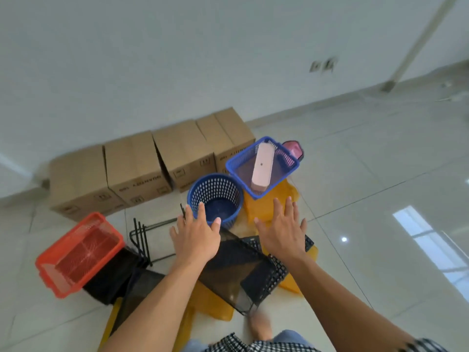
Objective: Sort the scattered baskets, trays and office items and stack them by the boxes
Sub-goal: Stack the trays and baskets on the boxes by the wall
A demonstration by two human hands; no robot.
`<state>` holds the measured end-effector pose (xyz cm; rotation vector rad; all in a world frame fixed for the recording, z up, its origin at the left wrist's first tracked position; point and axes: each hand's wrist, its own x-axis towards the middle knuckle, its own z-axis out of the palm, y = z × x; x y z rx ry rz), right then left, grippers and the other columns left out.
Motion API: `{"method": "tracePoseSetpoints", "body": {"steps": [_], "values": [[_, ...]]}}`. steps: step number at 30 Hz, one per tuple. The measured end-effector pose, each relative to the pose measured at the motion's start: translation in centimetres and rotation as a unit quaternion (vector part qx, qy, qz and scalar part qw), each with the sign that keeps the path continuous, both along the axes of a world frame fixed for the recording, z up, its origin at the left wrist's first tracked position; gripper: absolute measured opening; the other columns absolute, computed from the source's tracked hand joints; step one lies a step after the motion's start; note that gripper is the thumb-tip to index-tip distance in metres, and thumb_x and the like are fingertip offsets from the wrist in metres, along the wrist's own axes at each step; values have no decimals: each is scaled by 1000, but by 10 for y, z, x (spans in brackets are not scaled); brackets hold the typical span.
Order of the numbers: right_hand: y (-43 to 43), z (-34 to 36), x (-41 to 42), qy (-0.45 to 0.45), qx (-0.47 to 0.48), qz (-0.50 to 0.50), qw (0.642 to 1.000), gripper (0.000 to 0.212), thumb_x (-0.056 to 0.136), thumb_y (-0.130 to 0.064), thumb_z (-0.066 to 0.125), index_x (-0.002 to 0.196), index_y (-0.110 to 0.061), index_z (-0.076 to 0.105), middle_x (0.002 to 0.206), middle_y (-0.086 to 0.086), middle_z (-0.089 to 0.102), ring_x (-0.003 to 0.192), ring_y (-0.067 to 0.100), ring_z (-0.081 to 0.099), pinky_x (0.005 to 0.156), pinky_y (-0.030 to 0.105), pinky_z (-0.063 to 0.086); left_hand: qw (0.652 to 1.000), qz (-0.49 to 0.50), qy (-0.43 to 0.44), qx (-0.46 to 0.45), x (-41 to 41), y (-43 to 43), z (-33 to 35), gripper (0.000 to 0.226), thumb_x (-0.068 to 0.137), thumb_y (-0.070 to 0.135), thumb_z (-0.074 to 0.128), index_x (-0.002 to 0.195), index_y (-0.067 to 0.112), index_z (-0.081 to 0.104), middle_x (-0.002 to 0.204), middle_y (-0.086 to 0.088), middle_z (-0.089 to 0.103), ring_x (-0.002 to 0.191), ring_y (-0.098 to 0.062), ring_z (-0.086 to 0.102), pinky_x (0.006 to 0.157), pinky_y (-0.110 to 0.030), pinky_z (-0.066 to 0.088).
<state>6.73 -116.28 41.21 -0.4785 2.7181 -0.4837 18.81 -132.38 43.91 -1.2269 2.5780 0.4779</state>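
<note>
Head view: left hand [195, 237] perhaps touches round basket [215, 196]; right hand [281, 229] spread.

Both hands, left hand [196, 235] and right hand [283, 231], reach flat-fingered toward round blue basket [215, 196].

person wears a b&w checked shirt [228, 344], its sleeve [421, 345] ending high on the rt arm, w/ blue denim [291, 336] below. forearms bare to left hand [196, 237] & right hand [284, 232]. foot [261, 326] blurred.
</note>
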Motion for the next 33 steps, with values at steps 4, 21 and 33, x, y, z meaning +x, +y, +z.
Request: {"method": "tracePoseSetpoints", "body": {"steps": [4,21,33], "values": [[-6,20,9,20,-25,-69,997,82,93,-72,38,159,-31,9,170,4,-4,156,26,-5,122,59,5,998,-53,32,-17,-13,-7,25,71,102,62,22,161,29,1,169,-7,-2,154,-32,3,122,-54,10],[96,56,138,25,-23,-298,954,80,98,-66,41,160,-25,13,170,8,0,156,28,-3,123,58,9,958,-284,28,14,23,64,39,72,101,64,22,161,31,0,169,-5,-4,155,-32,-1,121,-56,5],[277,50,241,13,-37,-520,853,79,99,-63,42,160,-24,13,170,8,-1,156,25,-6,122,57,6,861,-509,19,12,44,262,39,70,102,61,25,161,29,2,169,-6,-2,155,-32,0,122,-54,4]]}}
